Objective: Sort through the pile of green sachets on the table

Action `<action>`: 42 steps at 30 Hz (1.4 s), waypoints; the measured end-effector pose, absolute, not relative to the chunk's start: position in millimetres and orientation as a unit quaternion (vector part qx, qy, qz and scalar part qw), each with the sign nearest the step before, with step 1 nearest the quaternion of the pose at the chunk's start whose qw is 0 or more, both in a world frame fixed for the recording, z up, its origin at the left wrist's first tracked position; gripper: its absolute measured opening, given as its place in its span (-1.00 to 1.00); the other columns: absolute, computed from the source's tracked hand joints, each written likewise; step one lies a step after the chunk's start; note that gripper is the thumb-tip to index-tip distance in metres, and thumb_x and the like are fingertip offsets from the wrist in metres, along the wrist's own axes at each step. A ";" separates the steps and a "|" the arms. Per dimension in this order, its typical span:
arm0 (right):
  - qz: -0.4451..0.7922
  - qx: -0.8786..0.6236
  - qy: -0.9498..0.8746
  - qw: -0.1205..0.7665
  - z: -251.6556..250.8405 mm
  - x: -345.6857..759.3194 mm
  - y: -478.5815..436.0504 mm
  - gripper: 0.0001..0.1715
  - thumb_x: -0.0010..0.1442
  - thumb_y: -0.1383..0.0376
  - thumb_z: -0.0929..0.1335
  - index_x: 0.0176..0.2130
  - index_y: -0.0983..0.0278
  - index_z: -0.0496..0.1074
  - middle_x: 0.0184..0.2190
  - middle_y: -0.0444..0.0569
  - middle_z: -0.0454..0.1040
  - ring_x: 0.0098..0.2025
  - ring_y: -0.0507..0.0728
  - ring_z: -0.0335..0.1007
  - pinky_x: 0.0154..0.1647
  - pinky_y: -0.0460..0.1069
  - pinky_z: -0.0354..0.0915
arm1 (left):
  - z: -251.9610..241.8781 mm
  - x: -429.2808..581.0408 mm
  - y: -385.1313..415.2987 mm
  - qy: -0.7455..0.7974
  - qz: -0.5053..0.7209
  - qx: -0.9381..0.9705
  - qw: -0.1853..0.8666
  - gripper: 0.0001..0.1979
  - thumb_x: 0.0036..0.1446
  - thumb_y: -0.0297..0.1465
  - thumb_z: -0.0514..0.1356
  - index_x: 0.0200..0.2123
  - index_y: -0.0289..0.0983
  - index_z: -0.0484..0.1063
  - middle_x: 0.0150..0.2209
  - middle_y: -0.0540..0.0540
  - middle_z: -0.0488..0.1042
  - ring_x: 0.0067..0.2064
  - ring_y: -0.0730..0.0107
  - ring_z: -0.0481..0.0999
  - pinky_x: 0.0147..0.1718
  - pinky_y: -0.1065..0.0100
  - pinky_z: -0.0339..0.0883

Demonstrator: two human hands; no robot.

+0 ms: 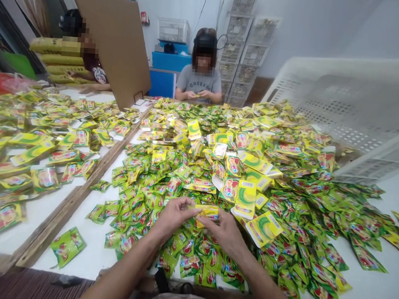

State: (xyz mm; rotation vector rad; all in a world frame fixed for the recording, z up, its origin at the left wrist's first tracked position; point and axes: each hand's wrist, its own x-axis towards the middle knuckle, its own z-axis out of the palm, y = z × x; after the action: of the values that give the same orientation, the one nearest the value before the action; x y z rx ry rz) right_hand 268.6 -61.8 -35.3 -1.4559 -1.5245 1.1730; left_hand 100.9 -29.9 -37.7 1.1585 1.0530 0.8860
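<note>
My left hand and my right hand meet just above the near part of the table, and both pinch one small yellow packet between their fingertips. Under and around them lies a wide heap of green and yellow packets on the white table. Larger yellow cards lie scattered on top of the heap, just beyond my right hand.
A white plastic crate lies tipped on its side at the right. A second table at the left also carries packets, past a wooden edge strip. A cardboard sheet stands upright. Two people sit at the far side, one handling packets.
</note>
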 end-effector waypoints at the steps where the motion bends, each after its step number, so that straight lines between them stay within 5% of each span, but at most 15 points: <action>1: 0.432 -0.589 -0.569 0.377 -35.1 273.1 -63.4 -0.63 0.07 0.04 0.33 -0.30 0.29 0.42 -0.41 -0.04 0.50 -0.40 0.15 0.40 -0.39 0.00 0.31 | -33.1 102.7 -22.6 0.470 0.381 0.548 0.577 -0.62 -0.13 -0.12 0.27 -0.35 -0.32 0.41 -0.47 -0.04 0.44 -0.48 0.43 0.38 -0.46 0.41 0.22; 6: 0.309 -0.641 -0.572 0.408 -35.1 291.8 -67.0 -0.61 0.05 0.01 0.34 -0.27 0.27 0.45 -0.28 0.03 0.54 -0.19 0.28 0.42 -0.18 0.10 0.30 | -22.0 122.5 20.1 0.477 0.270 0.813 0.195 -0.47 -0.11 -0.37 0.29 0.00 -0.28 0.34 -0.04 -0.24 0.41 -0.09 0.11 0.37 -0.13 0.19 0.21; 10: 0.293 -0.635 -0.605 0.382 -34.4 298.9 -73.6 -0.60 0.08 0.01 0.31 -0.24 0.24 0.46 -0.30 0.05 0.54 -0.23 0.30 0.42 -0.24 0.11 0.31 | -27.6 126.6 31.6 0.432 0.191 0.872 0.125 -0.74 0.06 -0.54 0.09 -0.20 -0.28 0.49 -0.27 -0.23 0.52 -0.18 0.16 0.37 -0.15 0.18 0.22; 18: 0.442 -0.558 -0.583 0.391 -37.0 290.4 -70.3 -0.64 0.07 0.07 0.35 -0.22 0.27 0.47 -0.25 -0.01 0.54 -0.19 0.24 0.43 -0.15 0.09 0.32 | -49.8 61.9 -30.4 0.452 0.388 0.749 0.291 -0.70 0.15 -0.42 -0.01 -0.19 -0.17 0.50 0.11 -0.14 0.31 0.02 0.23 0.35 -0.04 0.18 0.24; 21: 0.425 -0.569 -0.600 0.370 -52.5 268.1 -60.8 -0.67 0.05 0.09 0.36 -0.29 0.28 0.47 -0.34 -0.01 0.55 -0.29 0.23 0.45 -0.24 0.08 0.33 | -61.9 59.9 -50.4 0.562 0.387 0.626 0.378 -0.59 0.10 -0.26 0.09 0.01 -0.24 0.33 -0.09 -0.19 0.44 -0.18 0.26 0.47 -0.19 0.25 0.32; 25: 0.399 -0.598 -0.583 0.378 -66.8 254.4 -55.1 -0.62 0.04 0.05 0.35 -0.31 0.31 0.45 -0.37 0.03 0.54 -0.32 0.23 0.44 -0.27 0.09 0.33 | -67.4 73.9 -66.2 0.626 0.314 0.610 0.370 -0.37 -0.19 -0.23 0.32 0.00 -0.25 0.29 -0.37 -0.06 0.47 -0.36 0.27 0.45 -0.35 0.33 0.26; 29: 0.375 -0.613 -0.549 0.427 -57.6 262.2 -54.1 -0.59 0.05 0.03 0.34 -0.27 0.30 0.45 -0.32 0.04 0.54 -0.26 0.23 0.44 -0.23 0.09 0.33 | -64.6 84.7 -76.4 0.677 0.251 0.610 0.327 -0.53 -0.24 -0.35 0.35 -0.18 -0.24 0.34 -0.45 -0.02 0.44 -0.36 0.26 0.44 -0.38 0.36 0.17; 32: 0.363 -0.589 -0.563 0.452 -45.8 265.3 -51.1 -0.62 0.05 0.06 0.35 -0.25 0.30 0.45 -0.28 0.03 0.54 -0.22 0.21 0.44 -0.18 0.07 0.31 | -67.4 87.7 -79.1 0.641 0.318 0.554 0.424 -0.62 -0.24 -0.33 0.35 -0.31 -0.24 0.34 -0.50 0.02 0.43 -0.46 0.36 0.42 -0.45 0.40 0.18; 36: 0.394 -0.531 -0.638 0.394 -37.1 264.4 -43.1 -0.69 0.07 0.12 0.35 -0.25 0.28 0.47 -0.28 -0.02 0.55 -0.23 0.18 0.44 -0.19 0.03 0.31 | -69.1 84.2 -75.6 0.533 0.435 0.440 0.577 -0.62 -0.28 -0.23 0.37 -0.41 -0.29 0.36 -0.53 0.02 0.45 -0.51 0.43 0.42 -0.49 0.43 0.25; 42: 0.384 -0.485 -0.722 0.311 -25.2 269.1 -34.9 -0.80 0.09 0.19 0.36 -0.30 0.26 0.48 -0.35 -0.06 0.52 -0.29 0.14 0.41 -0.27 -0.02 0.28 | -60.1 73.7 -72.5 0.509 0.468 0.384 0.612 -0.64 -0.32 -0.25 0.40 -0.44 -0.33 0.42 -0.47 -0.04 0.52 -0.44 0.41 0.48 -0.45 0.45 0.30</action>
State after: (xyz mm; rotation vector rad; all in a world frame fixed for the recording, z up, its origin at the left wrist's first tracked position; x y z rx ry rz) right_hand 269.1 -34.9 -25.2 -1.2800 -1.9060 1.0128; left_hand 73.7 -72.5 -60.1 0.8861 1.1745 1.0800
